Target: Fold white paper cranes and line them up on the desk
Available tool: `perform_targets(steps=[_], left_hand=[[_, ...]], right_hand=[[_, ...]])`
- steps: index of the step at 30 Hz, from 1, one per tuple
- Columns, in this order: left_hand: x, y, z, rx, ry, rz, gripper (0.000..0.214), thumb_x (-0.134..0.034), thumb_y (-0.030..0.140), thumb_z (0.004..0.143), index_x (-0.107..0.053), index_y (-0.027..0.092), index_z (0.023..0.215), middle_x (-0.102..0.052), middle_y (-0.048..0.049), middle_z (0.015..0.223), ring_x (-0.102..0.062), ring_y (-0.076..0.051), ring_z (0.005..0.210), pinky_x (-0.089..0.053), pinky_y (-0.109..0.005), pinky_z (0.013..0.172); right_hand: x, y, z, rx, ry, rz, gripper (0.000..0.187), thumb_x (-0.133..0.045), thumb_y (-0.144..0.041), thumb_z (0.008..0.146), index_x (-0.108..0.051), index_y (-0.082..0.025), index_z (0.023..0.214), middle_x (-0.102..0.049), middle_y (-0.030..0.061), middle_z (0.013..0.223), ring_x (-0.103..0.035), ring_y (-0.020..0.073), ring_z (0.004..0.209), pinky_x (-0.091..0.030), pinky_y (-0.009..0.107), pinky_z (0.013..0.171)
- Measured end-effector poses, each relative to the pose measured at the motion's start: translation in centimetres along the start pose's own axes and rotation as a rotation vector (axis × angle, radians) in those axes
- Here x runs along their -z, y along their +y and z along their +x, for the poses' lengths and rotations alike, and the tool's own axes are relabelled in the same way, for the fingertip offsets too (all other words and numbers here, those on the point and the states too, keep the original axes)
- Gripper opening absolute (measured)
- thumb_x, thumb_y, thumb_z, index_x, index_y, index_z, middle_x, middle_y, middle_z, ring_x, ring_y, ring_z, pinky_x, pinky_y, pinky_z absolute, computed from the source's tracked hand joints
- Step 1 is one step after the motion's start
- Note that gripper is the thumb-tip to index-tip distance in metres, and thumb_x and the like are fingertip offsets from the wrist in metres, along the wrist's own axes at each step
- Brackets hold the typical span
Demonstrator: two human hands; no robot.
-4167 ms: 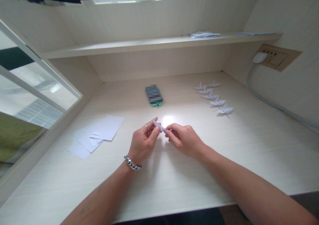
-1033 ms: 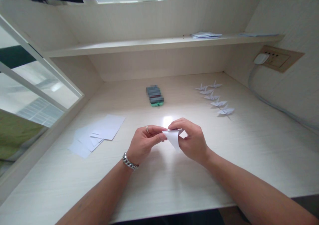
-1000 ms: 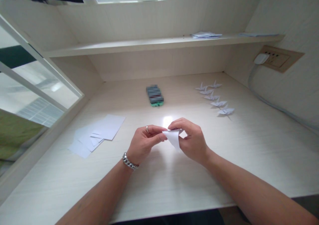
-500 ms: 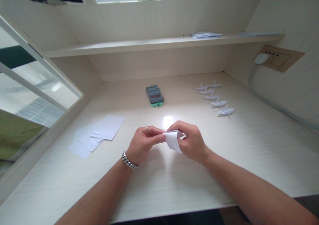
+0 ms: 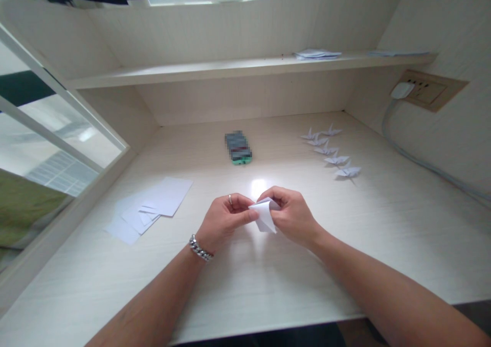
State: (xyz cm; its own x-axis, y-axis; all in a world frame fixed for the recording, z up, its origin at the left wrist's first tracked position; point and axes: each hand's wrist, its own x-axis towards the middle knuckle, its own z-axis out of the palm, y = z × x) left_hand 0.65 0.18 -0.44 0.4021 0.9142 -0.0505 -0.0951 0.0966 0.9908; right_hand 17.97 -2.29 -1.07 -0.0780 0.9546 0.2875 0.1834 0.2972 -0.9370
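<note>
A small white folded paper [image 5: 264,215] hangs between my two hands just above the pale wooden desk [image 5: 268,285]. My left hand [image 5: 224,220], with a ring and a silver bracelet, pinches the paper's left corner, fingers closed. My right hand [image 5: 292,214] pinches its upper right edge, fingers curled round it. The paper's pointed lower end hangs down between the hands.
Loose white sheets [image 5: 151,206] lie on the desk at the left. A dark phone-like block [image 5: 238,147] lies further back. Several folded paper cranes [image 5: 332,150] form a row at the right. More paper [image 5: 316,54] sits on the shelf. A plug and cable [image 5: 399,92] run along the right wall.
The narrow folded strip of earlier is now a wider pointed flap. Over the last second both hands came slightly closer together and the paper shifted a little to the left.
</note>
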Motion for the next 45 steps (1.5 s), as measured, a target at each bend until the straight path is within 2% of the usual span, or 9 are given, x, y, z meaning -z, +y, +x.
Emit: perform_targets(steps=[8, 15, 22, 26, 31, 34, 37, 40, 45], left_hand=[[0.1, -0.1, 0.3, -0.015, 0.118, 0.013, 0.025, -0.083, 0.03, 0.06, -0.065, 0.012, 0.063, -0.064, -0.0015, 0.057, -0.057, -0.01, 0.053, -0.045, -0.023, 0.054], [0.1, -0.2, 0.2, -0.006, 0.007, 0.098, 0.027, -0.084, 0.026, 0.06, -0.072, 0.013, 0.08, -0.075, -0.0066, 0.08, -0.066, -0.016, 0.07, -0.052, -0.027, 0.07], [0.1, -0.2, 0.1, -0.034, 0.045, 0.182, 0.025, -0.083, 0.031, 0.061, -0.071, 0.013, 0.074, -0.074, -0.0065, 0.074, -0.066, -0.016, 0.065, -0.052, -0.028, 0.064], [0.0, -0.1, 0.1, -0.039, 0.069, 0.183, 0.025, -0.083, 0.032, 0.061, -0.07, 0.014, 0.072, -0.072, -0.0048, 0.071, -0.064, -0.014, 0.062, -0.05, -0.025, 0.06], [-0.1, -0.1, 0.1, -0.021, 0.077, 0.152, 0.024, -0.083, 0.03, 0.061, -0.07, 0.013, 0.072, -0.071, -0.004, 0.069, -0.061, -0.012, 0.06, -0.047, -0.023, 0.058], [-0.1, -0.1, 0.2, -0.014, 0.079, 0.137, 0.023, -0.083, 0.029, 0.062, -0.069, 0.012, 0.071, -0.07, -0.0035, 0.067, -0.059, -0.011, 0.058, -0.046, -0.022, 0.057], [-0.1, -0.2, 0.3, -0.017, 0.086, 0.101, 0.023, -0.083, 0.027, 0.061, -0.068, 0.012, 0.07, -0.069, -0.0023, 0.065, -0.058, -0.01, 0.057, -0.045, -0.021, 0.056], [0.0, -0.3, 0.3, -0.023, 0.121, 0.051, 0.024, -0.084, 0.027, 0.06, -0.067, 0.012, 0.069, -0.069, -0.002, 0.064, -0.058, -0.01, 0.057, -0.045, -0.021, 0.056], [0.2, -0.6, 0.5, -0.038, 0.217, -0.019, 0.026, -0.083, 0.03, 0.062, -0.066, 0.013, 0.072, -0.068, -0.002, 0.063, -0.06, -0.011, 0.058, -0.047, -0.022, 0.058]], right_hand=[[0.2, 0.0, 0.4, -0.028, 0.015, -0.003, 0.014, -0.064, -0.013, 0.07, -0.07, -0.019, 0.081, -0.069, 0.0014, 0.077, -0.061, 0.0152, 0.068, -0.045, 0.024, 0.059], [0.3, -0.2, 0.3, -0.048, 0.014, -0.076, 0.009, -0.066, -0.015, 0.069, -0.069, -0.018, 0.077, -0.067, 0.0007, 0.073, -0.059, 0.0144, 0.066, -0.043, 0.023, 0.057], [0.3, -0.2, 0.3, -0.032, -0.003, -0.082, 0.006, -0.067, -0.021, 0.072, -0.068, -0.017, 0.077, -0.065, 0.0003, 0.07, -0.056, 0.0134, 0.063, -0.041, 0.023, 0.055], [0.1, 0.0, 0.3, -0.014, -0.043, -0.052, 0.009, -0.063, -0.017, 0.074, -0.069, -0.018, 0.081, -0.067, 0.0012, 0.074, -0.057, 0.0139, 0.066, -0.042, 0.023, 0.057], [0.1, 0.0, 0.3, -0.028, -0.089, 0.075, 0.014, -0.062, -0.019, 0.077, -0.071, -0.019, 0.088, -0.069, 0.0022, 0.081, -0.061, 0.0152, 0.072, -0.046, 0.025, 0.063], [0.2, 0.3, 0.4, -0.046, -0.045, 0.066, 0.016, -0.068, -0.023, 0.075, -0.071, -0.02, 0.09, -0.07, 0.0028, 0.083, -0.063, 0.0161, 0.074, -0.047, 0.026, 0.063], [0.1, 0.7, 0.5, -0.071, 0.002, 0.113, 0.027, -0.073, -0.021, 0.07, -0.069, -0.019, 0.096, -0.071, 0.0045, 0.088, -0.065, 0.0174, 0.076, -0.049, 0.028, 0.065], [-0.1, 0.8, 0.8, -0.122, 0.012, 0.271, 0.035, -0.074, -0.019, 0.066, -0.066, -0.018, 0.1, -0.072, 0.0052, 0.085, -0.067, 0.0183, 0.074, -0.052, 0.029, 0.065], [-0.1, 0.1, 1.0, -0.266, 0.066, 0.581, 0.03, -0.072, -0.028, 0.07, -0.066, -0.015, 0.097, -0.072, 0.0048, 0.08, -0.068, 0.0186, 0.072, -0.057, 0.036, 0.069]])
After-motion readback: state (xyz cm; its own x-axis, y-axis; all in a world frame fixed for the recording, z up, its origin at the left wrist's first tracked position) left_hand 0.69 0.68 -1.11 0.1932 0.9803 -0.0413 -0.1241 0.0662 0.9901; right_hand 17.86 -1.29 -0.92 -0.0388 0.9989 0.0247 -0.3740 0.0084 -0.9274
